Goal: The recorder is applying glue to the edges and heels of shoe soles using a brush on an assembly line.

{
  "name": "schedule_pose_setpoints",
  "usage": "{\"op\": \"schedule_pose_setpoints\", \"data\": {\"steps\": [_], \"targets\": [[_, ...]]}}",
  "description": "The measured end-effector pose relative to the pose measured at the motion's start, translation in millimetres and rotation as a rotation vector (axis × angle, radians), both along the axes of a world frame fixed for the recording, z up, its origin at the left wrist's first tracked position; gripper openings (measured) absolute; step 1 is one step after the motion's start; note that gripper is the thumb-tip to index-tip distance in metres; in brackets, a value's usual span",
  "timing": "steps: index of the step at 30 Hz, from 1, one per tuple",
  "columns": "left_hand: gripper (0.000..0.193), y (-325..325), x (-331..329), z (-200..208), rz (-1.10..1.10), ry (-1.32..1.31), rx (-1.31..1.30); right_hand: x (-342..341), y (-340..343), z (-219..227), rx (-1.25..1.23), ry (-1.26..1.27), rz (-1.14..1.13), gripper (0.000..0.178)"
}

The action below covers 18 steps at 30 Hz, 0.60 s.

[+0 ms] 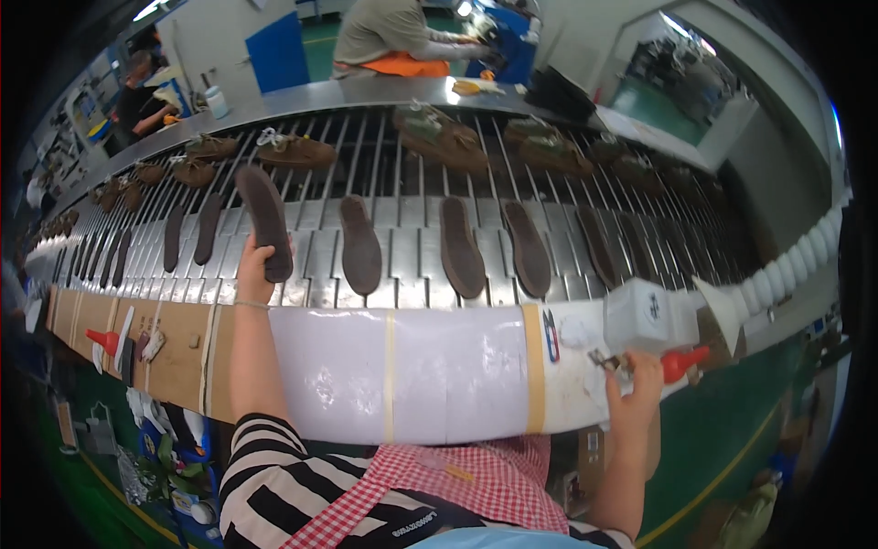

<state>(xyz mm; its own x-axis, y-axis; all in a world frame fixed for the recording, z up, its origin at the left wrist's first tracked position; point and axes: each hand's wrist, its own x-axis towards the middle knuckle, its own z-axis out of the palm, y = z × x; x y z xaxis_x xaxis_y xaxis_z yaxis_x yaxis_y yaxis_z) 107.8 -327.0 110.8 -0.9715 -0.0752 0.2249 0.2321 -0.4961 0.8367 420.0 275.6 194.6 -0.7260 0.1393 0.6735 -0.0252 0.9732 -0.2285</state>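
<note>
A dark brown shoe sole [263, 215] stands nearly upright in my left hand [257, 267], which grips its lower end above the near edge of the slatted metal conveyor [315, 265]. My right hand [633, 389] is over the right end of the bench, fingers closed at a small metallic piece [604, 360]; I cannot make out exactly what it holds. Just right of those fingers is a red cone-shaped thing [684, 363]. More soles lie flat on the conveyor, among them one sole [360, 245] right of my left hand and another sole [462, 247] beyond it.
Brown shoes [439, 139] with laces rest along the conveyor's far side. On the bench are a glossy white sheet [457, 366], thread snips [551, 336], a white plastic container [637, 314] and another red cone [103, 341]. A white ribbed hose [777, 274] hangs right. Co-workers [393, 37] stand beyond.
</note>
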Motion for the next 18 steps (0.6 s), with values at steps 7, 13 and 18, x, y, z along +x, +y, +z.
{"op": "schedule_pose_setpoints", "data": {"steps": [7,13,18], "targets": [[0.072,129,101,69,-0.779,0.082,0.563,15,71,12,0.198,-0.022,-0.232,0.042],[0.069,223,151,75,-0.695,-0.032,0.532,14,114,-12,0.183,-0.077,-0.253,0.042],[0.07,247,182,66,-0.852,-0.061,0.614,3,114,-28,0.175,-0.074,-0.162,0.04]]}}
